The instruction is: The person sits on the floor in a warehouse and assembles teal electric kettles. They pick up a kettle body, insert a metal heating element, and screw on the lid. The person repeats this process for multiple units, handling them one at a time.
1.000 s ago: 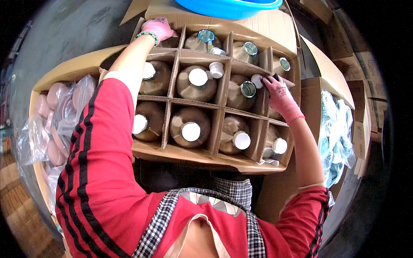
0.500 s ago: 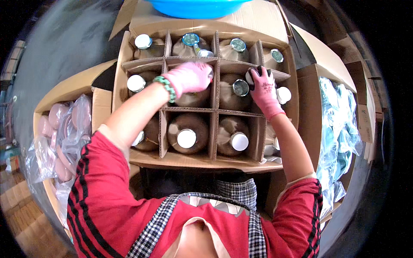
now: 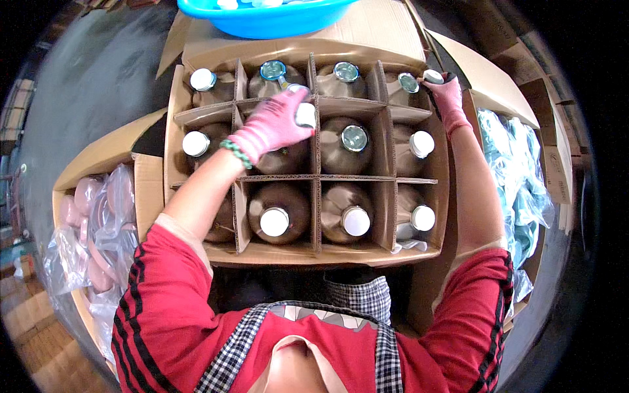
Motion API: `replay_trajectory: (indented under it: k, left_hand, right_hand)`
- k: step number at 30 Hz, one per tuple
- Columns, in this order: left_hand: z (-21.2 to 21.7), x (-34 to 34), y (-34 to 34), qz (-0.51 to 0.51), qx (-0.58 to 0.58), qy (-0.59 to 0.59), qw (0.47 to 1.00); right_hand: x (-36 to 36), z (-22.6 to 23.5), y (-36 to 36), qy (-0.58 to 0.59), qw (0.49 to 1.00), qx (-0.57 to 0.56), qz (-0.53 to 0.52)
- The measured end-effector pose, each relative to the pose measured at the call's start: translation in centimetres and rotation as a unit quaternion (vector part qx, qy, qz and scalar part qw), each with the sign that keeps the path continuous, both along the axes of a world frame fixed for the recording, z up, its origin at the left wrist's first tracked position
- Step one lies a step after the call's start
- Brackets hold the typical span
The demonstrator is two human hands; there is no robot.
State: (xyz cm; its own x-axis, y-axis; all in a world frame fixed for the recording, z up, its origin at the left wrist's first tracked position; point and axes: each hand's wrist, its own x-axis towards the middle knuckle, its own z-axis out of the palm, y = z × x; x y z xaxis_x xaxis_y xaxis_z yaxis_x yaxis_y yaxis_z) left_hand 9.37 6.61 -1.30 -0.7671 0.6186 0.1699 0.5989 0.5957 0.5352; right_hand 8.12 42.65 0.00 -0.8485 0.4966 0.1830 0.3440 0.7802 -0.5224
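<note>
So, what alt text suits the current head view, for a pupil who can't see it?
The person's pink-gloved right hand holds a white cap beside an open bottle, while the left hand is at another cap. Below them is a divided cardboard box of bottles, with a blue basin beyond.

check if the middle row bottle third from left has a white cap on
Off: this bottle shows its round rim, with no white cap over it.

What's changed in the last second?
The left hand left the back-left bottle, came right and nearer, and holds a white cap. The right hand carried another cap back and right, from beside the middle row's open bottle to the back-right bottle. The bottles stayed in the box.
</note>
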Motion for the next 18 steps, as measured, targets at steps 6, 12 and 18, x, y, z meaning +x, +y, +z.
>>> replay_trajectory:
  k: [6,12,18]
  left_hand:
    - [0.0,-9.2,-4.2,0.259,0.099,-0.007,0.961]
    - [-2.2,-9.5,-1.8,0.147,-0.069,0.104,0.981]
    - [-2.2,-9.7,-1.6,0.1,-0.119,0.131,0.979]
  right_hand:
    - [-1.0,-0.3,-3.0,-0.154,0.95,0.246,0.112]
    - [-3.6,-0.7,-3.6,-0.251,0.91,0.288,0.164]
    - [-2.9,-0.1,-5.7,-0.23,0.906,0.319,0.157]
